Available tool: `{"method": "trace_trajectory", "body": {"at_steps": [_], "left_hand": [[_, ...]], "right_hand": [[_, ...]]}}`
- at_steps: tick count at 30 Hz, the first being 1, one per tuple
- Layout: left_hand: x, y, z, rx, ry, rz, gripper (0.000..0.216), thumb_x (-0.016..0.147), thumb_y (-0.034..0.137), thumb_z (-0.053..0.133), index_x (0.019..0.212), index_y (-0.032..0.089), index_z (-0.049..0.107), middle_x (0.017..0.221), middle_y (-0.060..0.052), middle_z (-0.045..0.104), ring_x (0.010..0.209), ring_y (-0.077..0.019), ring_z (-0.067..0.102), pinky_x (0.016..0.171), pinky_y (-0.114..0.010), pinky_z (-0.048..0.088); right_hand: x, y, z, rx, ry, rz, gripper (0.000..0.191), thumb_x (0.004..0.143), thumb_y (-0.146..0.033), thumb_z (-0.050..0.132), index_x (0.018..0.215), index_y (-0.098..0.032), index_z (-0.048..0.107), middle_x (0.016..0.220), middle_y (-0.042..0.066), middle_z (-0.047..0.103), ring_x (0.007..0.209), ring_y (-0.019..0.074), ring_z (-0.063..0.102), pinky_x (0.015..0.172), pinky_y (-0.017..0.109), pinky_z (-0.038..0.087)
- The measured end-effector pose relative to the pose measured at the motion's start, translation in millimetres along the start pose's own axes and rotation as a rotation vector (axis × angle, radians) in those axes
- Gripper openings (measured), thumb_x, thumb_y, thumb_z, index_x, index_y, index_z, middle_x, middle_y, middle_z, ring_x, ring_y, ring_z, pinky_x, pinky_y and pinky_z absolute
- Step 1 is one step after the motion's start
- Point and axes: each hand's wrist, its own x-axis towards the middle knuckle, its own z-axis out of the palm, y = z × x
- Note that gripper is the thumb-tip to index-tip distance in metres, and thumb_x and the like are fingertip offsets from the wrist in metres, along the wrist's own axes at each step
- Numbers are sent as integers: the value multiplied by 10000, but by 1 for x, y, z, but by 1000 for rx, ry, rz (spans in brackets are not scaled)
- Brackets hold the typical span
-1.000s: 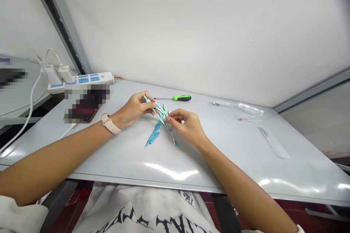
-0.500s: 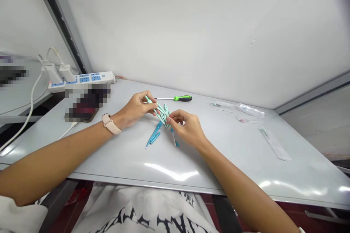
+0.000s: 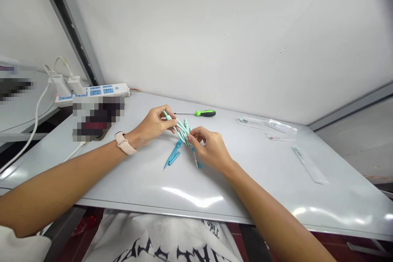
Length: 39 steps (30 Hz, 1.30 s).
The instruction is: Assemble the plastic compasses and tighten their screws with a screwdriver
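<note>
My left hand (image 3: 155,125) grips the upper end of a bundle of pale green plastic sticks (image 3: 181,129), which looks like slender pen-like parts. My right hand (image 3: 211,150) pinches the lower end of the bundle with thumb and fingertips. Just below the bundle, two or more blue slender pieces (image 3: 173,156) lie on the table. Another blue piece with a metal tip (image 3: 195,159) lies next to my right fingers. A pale watch band (image 3: 125,144) circles my left wrist.
The grey-white table (image 3: 138,184) ends at a wall. A green-handled screwdriver (image 3: 199,113) lies behind my hands. Clear plastic packets (image 3: 267,125) lie at the right. A pixelated phone (image 3: 98,118) and a power strip (image 3: 92,92) with chargers lie at the left.
Both hands stay on the bundle with only slight finger shifts. The whole scene sits a little lower in the view, as my head has moved.
</note>
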Motion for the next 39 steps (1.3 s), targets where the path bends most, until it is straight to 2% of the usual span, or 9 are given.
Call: {"method": "trace_trajectory", "body": {"at_steps": [6,14,22,32,39], "left_hand": [[0,0,0,-12,-5,4,253,749,259,801,779,189,560,771,-10,683,726,-176,724,740,-348,601],[0,-1,-1,1,-11,8,259,746,268,811,778,181,569,775,-14,679,724,-182,727,707,-332,590],[1,-4,-2,2,-32,18,253,759,270,801,780,181,564,771,-4,687,728,-173,722,711,-326,594],[0,-3,-1,-17,-52,25,259,777,286,795,776,182,558,778,-9,705,743,-179,734,708,-322,585],[1,-3,-1,-49,-50,11,254,768,277,805,779,185,569,775,-10,699,732,-175,723,715,-336,596]], "right_hand": [[0,-2,-2,-30,-72,-18,159,1007,-280,470,915,-232,590,797,17,742,665,176,631,663,311,448],[0,-5,-3,-49,-121,-34,309,1060,-316,341,855,-226,553,756,22,676,643,176,574,648,314,404],[1,-4,-2,-14,-101,0,179,994,-329,516,879,-221,600,718,-6,656,641,162,565,645,299,415],[-1,-5,-2,-55,-122,-76,348,1057,-288,349,794,-216,566,731,11,637,619,155,519,681,305,401],[0,-8,-5,-42,-135,-64,384,1067,-357,335,789,-220,561,707,10,607,632,167,524,671,315,406]]}}
